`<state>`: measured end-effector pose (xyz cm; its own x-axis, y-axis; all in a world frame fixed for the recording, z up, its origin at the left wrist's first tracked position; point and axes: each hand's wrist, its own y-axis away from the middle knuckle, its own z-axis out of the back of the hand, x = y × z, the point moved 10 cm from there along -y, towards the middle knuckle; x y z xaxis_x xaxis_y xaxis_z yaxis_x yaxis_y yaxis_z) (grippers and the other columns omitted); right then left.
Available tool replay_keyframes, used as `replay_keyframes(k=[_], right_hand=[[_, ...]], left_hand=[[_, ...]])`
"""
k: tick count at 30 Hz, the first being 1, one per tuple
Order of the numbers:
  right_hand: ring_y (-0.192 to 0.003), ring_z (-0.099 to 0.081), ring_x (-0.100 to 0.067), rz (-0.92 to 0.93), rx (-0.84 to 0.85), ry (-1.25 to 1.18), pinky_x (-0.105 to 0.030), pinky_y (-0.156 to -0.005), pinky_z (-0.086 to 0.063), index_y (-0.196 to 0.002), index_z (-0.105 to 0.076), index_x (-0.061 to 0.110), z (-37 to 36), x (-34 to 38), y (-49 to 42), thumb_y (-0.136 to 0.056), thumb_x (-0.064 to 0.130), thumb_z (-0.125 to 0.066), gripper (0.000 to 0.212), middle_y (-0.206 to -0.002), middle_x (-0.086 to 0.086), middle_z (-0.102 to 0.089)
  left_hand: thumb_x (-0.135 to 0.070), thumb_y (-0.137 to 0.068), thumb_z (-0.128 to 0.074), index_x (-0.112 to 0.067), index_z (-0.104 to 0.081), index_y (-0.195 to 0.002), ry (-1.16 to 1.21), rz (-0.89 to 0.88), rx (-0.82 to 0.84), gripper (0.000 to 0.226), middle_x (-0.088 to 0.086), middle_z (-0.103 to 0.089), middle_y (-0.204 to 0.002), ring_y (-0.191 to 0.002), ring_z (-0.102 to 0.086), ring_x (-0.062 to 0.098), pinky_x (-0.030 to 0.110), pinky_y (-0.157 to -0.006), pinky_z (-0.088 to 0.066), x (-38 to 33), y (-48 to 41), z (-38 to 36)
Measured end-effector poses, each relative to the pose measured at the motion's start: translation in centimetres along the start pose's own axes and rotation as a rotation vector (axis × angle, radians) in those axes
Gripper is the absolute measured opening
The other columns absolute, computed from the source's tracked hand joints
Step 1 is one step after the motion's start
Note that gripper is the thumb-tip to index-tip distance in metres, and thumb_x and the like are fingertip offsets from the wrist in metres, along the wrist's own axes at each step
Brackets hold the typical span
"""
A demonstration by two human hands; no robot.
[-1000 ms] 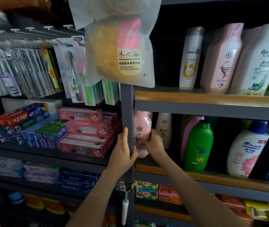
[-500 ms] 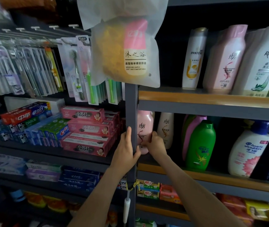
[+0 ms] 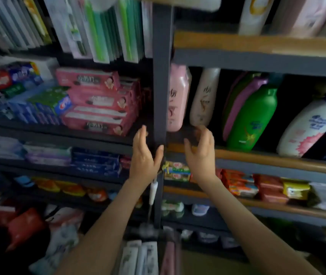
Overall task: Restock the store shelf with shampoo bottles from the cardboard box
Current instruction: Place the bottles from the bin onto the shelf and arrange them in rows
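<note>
Shelving fills the view, split by a grey upright post (image 3: 161,76): stacked toothpaste boxes (image 3: 96,102) in the left bay, shampoo in the right. On the wood-edged middle shelf (image 3: 267,161) stand five bottles that can be counted: a large white bottle (image 3: 307,130) with a blue cap at the far right, a green bottle (image 3: 255,120), a mauve bottle (image 3: 237,108) half hidden behind it, a cream bottle (image 3: 204,96), and a pink bottle (image 3: 178,96) hard against the post. More bottles on the shelf above are cut off and too blurred to count. These look like smooth, stiff plastic, probably weighty if full and a little slippery; being tall and narrow they would tip easily, so the broad middle of the body seems the surest place to take hold, not the cap. The two hands are raised near the shelf edge, both empty. The left hand (image 3: 145,155) is flat-fingered with fingers and thumb either side of the post; contact cannot be judged. The right hand (image 3: 200,153) is loosely cupped just below the pink and cream bottles, gripping nothing. The cardboard box cannot be made out.
</note>
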<state>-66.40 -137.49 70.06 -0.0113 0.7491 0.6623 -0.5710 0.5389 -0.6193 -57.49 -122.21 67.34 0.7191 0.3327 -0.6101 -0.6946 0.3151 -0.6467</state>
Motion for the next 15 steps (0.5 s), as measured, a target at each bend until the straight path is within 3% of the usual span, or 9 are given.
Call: replay_keyframes(k=[2,5,8,9,12,15], right_hand=[[-0.097,-0.047,-0.016,0.093,0.056,-0.047,-0.020,-0.083,-0.040,-0.117,-0.047,0.002,-0.1,0.1,5.4,-0.087,0.006,-0.059,0.032,-0.101,-0.011,-0.052],[-0.088,-0.046,-0.016,0.111,0.374,-0.035,-0.023,-0.077,-0.039,-0.112,-0.043,0.016,-4.9,-2.1,15.2,-0.090,0.014,-0.054,0.025,-0.094,-0.011,-0.052],[-0.110,-0.047,-0.018,-0.162,0.921,0.055,-0.016,-0.087,-0.034,-0.130,-0.039,0.018,-12.5,-9.0,27.1,-0.093,0.018,-0.052,0.039,-0.115,-0.010,-0.050],[-0.118,-0.045,-0.022,-0.238,1.063,0.099,-0.021,-0.093,-0.035,-0.137,-0.036,0.012,-14.4,-11.5,31.0,-0.094,0.019,-0.050,0.045,-0.124,-0.010,-0.047],[-0.119,-0.048,-0.032,-0.421,1.316,0.224,-0.035,-0.097,-0.043,-0.141,-0.030,0.003,-18.2,-17.5,40.4,-0.094,0.016,-0.050,0.053,-0.132,-0.018,-0.045],[-0.133,-0.032,-0.028,-0.472,1.509,0.328,-0.033,-0.107,-0.031,-0.147,-0.013,0.010,-20.5,-20.3,47.2,-0.094,0.012,-0.048,0.063,-0.146,-0.013,-0.028]], left_hand=[[-0.028,-0.093,-0.051,-0.011,-0.022,-0.140,0.033,0.180,0.014,0.059,0.023,-0.034,-0.138,-0.124,-0.042,0.029,0.038,-0.104,-0.040,5.0,5.5,0.4],[-0.020,-0.090,-0.055,-0.007,-0.029,-0.135,-0.096,0.386,0.103,0.054,0.022,-0.042,-0.128,-0.114,-0.052,0.033,0.036,-0.096,-0.045,12.2,15.6,1.0],[-0.011,-0.088,-0.058,-0.003,-0.033,-0.136,-0.245,0.647,0.260,0.054,0.020,-0.041,-0.130,-0.119,-0.048,0.033,0.030,-0.097,-0.039,18.0,26.3,1.9],[-0.011,-0.089,-0.057,-0.002,-0.033,-0.138,-0.305,0.745,0.318,0.054,0.018,-0.039,-0.133,-0.124,-0.044,0.032,0.031,-0.098,-0.038,19.4,29.9,2.2],[-0.009,-0.086,-0.060,-0.004,-0.041,-0.137,-0.402,0.930,0.437,0.055,0.016,-0.044,-0.131,-0.117,-0.050,0.033,0.036,-0.089,-0.044,22.6,39.9,2.4],[-0.012,-0.086,-0.060,-0.011,-0.040,-0.137,-0.335,1.109,0.527,0.056,0.012,-0.045,-0.132,-0.111,-0.054,0.029,0.035,-0.088,-0.047,24.9,48.5,0.5]])
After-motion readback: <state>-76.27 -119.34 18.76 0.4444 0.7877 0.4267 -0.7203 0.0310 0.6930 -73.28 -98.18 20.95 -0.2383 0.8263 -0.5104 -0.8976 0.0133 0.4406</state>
